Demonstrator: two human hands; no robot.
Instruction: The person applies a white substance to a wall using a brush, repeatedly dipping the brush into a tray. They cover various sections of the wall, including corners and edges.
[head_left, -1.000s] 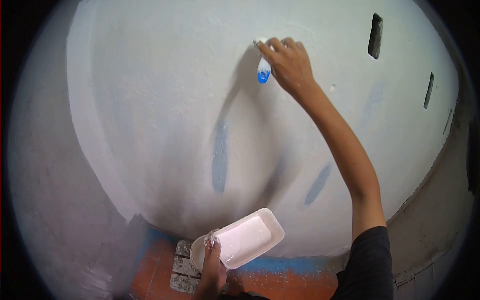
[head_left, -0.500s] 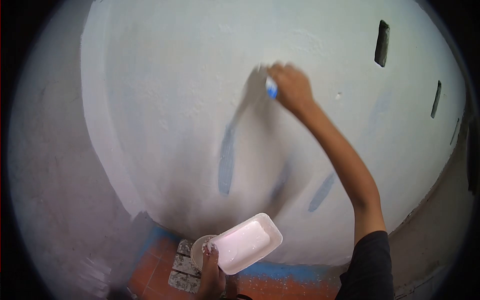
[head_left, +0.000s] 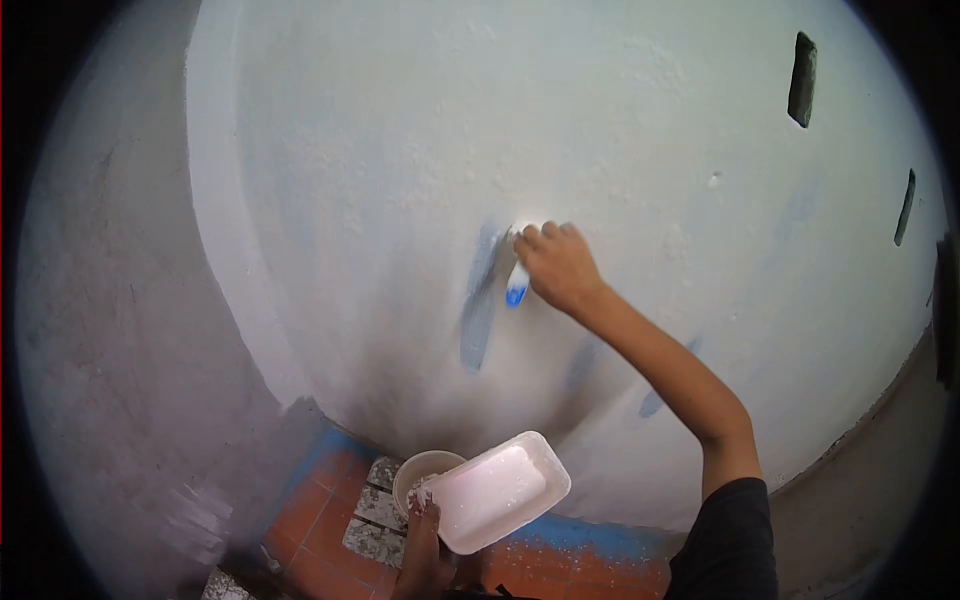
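Head view: the left hand [head_left: 424,522], at bottom centre, grips the left end of the tray [head_left: 556,480], fingers closed on its rim. The tray is tilted in the frame, right end higher, and contains a pale, wet-looking material. A dark sleeve [head_left: 725,540] covers the right upper arm at lower right. A round tub [head_left: 412,470] sits beyond the left hand, partly covered by the tray. Slats [head_left: 372,540] and orange floor tiles [head_left: 320,565] are at lower left.

The right hand [head_left: 562,268], at frame centre, is closed around the tool [head_left: 516,286]; its blue handle end points down. The tool is at the wall [head_left: 620,150], just right of a blue-grey streak [head_left: 475,345]; blade contact cannot be determined. Two dark slots [head_left: 802,80] [head_left: 905,208] are at upper right.
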